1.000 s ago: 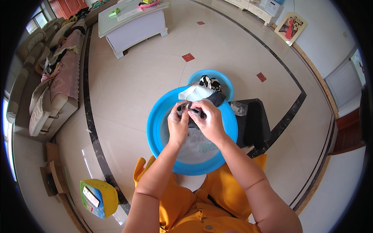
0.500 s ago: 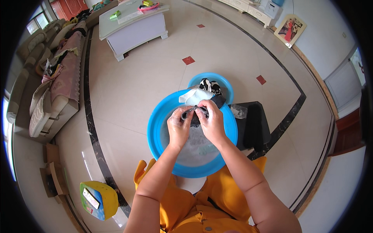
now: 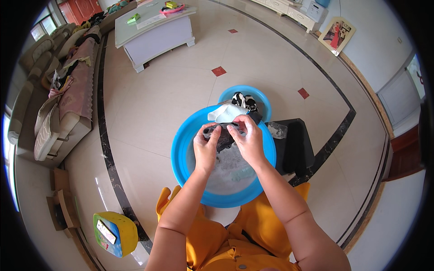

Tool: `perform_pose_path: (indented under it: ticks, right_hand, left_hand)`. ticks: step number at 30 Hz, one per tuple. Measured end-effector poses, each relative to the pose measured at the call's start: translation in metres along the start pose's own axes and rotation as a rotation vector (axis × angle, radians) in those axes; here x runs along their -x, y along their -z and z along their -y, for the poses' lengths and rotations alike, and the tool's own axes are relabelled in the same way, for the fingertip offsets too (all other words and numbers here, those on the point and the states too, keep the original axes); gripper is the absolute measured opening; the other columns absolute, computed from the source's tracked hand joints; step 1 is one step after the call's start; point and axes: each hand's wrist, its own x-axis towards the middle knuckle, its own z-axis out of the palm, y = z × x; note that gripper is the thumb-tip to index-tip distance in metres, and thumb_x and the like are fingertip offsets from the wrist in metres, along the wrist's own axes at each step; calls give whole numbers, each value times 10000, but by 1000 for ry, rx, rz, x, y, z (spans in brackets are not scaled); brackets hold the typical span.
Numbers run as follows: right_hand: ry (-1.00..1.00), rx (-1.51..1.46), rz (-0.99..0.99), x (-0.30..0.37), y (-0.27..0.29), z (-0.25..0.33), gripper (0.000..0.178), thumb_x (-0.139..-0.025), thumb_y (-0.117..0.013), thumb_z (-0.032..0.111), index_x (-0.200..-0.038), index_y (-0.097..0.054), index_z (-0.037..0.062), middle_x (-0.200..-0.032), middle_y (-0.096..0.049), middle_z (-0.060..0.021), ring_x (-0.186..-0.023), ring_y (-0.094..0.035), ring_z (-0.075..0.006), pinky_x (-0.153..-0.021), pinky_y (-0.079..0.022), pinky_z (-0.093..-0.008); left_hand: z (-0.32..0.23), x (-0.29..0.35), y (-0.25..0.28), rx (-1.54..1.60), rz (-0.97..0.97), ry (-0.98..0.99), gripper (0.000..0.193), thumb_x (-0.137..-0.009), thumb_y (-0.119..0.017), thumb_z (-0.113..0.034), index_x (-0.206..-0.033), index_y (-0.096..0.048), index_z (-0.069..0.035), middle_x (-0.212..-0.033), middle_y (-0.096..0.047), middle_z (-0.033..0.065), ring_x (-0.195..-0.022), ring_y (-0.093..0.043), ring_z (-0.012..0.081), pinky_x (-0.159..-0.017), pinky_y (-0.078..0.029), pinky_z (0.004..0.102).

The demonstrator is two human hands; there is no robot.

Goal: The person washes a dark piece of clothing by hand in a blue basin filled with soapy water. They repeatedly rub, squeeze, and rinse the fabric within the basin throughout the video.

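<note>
Left hand: grip pinching dark cloth.
Right hand: grip pinching the cloth's right side.
Cloth: over blue basin of cloudy water.
Yellow tub: colourful print, too small to read.

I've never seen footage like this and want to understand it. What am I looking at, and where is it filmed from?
There's no machine: these are a person's bare hands, seen by a wide camera on their head looking down, so straight edges bend. The left hand and right hand hold a dark cloth above cloudy water in a large blue basin. A pale cloth lies across its far rim; beyond, a smaller blue basin holds black-and-white fabric.
</note>
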Motion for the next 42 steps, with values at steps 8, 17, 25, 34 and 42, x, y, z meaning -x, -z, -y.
perform_pose_path:
  ticks: [8, 17, 25, 34, 42]
  right_hand:
    - [169, -12, 164, 2, -2, 11, 140, -764, -678, 43, -855, -575, 15, -789, -581, -87, -699, -592, -212, -602, -472, -296]
    - [151, 43, 89, 2, -2, 7, 133, -780, -661, 34, -876, -574, 6, -808, -589, -81, -688, -578, -186, -623, -469, -290]
    - [43, 58, -55, 0, -2, 0, 137, -800, -628, 27, -914, -556, 9, -813, -590, -105, -673, -580, -224, -623, -465, -318]
    - [-88, -37, -20, -6, 7, -10, 149, -844, -633, 117, -911, -602, -12, -803, -630, -101, -691, -603, -160, -634, -469, -278]
    - [-27, -31, -23, -7, 8, -4, 121, -871, -599, 117, -900, -615, 0, -793, -615, -105, -670, -589, -185, -620, -460, -273]
  left_hand:
    - [2, -5, 5, 15, 6, -46, 121, -889, -583, -94, -977, -585, -10, -877, -618, 37, -797, -570, 81, -707, -472, 222]
    - [-4, 3, -2, -22, 129, -57, 186, -918, -522, -89, -1058, -604, 2, -982, -628, 51, -882, -577, 99, -801, -468, 247]
    - [4, 6, -1, -149, 157, -42, 186, -908, -556, -108, -1044, -609, 8, -956, -622, 35, -871, -564, 84, -803, -463, 240]
    - [2, 5, -5, 106, 56, 55, 187, -910, -564, -155, -1022, -593, -9, -915, -599, 23, -834, -545, 73, -760, -460, 233]
    - [-8, 6, -10, 278, 174, 157, 251, -883, -607, -185, -1074, -590, -22, -962, -612, 38, -868, -573, 106, -766, -466, 242]
